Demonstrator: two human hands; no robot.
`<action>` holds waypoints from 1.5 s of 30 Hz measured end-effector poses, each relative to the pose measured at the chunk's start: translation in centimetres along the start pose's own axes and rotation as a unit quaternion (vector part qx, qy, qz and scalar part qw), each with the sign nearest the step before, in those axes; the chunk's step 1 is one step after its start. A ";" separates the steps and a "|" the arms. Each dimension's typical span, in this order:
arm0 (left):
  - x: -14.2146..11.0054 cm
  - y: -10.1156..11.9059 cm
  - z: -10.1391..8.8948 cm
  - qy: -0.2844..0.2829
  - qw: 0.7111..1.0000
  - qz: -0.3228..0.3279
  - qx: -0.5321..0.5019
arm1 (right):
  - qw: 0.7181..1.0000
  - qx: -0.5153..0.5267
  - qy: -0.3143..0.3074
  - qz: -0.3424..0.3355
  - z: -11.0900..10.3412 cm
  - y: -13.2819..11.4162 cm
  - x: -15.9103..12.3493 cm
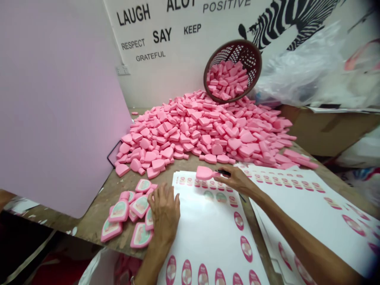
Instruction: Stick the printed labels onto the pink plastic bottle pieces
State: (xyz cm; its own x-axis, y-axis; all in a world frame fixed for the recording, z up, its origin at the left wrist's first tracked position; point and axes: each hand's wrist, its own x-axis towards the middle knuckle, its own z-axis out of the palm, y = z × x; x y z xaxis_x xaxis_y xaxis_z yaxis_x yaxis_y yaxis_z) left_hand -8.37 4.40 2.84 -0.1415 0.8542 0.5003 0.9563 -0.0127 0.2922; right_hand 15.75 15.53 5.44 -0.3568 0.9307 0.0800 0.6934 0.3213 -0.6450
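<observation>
A small pink toy-like bottle point(204, 173) with a narrow neck is held by its neck end in my right hand point(233, 178). The same fingers also hold a slim black tool point(223, 172) whose kind I cannot make out. Beneath lies a white sticker sheet point(204, 225), with small labels at its top and oval pink labels along its right and bottom edges. My left hand point(163, 211) rests palm down, thumb apart, between the sheet's left edge and a small heap of labelled pink bottles point(119, 210), partly covering it.
A large pile of unlabelled pink bottles point(192, 126) spreads across the table's back. Above it a brown basket point(211, 93) lies tipped, with more bottles inside. More sticker sheets point(285, 206) lie right. A pale pink panel point(65, 118) stands left; a cardboard box point(323, 130) is back right.
</observation>
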 end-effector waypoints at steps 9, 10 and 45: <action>-4.5 6.4 -2.6 -0.556 0.522 -0.201 -0.615 | 0.954 0.137 -0.267 -0.014 -2.3 -4.0 -12.1; -5.3 6.7 -2.3 -0.539 0.486 -0.237 -0.645 | 0.955 0.146 -0.259 -0.005 -1.7 -3.6 -12.4; -0.6 5.3 5.3 -0.239 0.733 -0.266 -0.579 | 0.964 -0.157 0.208 0.052 8.7 1.8 -5.0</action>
State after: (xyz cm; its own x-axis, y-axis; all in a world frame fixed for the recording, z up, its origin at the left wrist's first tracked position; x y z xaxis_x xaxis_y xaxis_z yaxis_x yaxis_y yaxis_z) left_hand -1.89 6.61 -0.22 -0.0440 0.9794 -0.1969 -0.0987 0.1919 0.9764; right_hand 13.34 9.93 -2.78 -0.0388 0.9291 0.3677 0.8908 0.1988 -0.4085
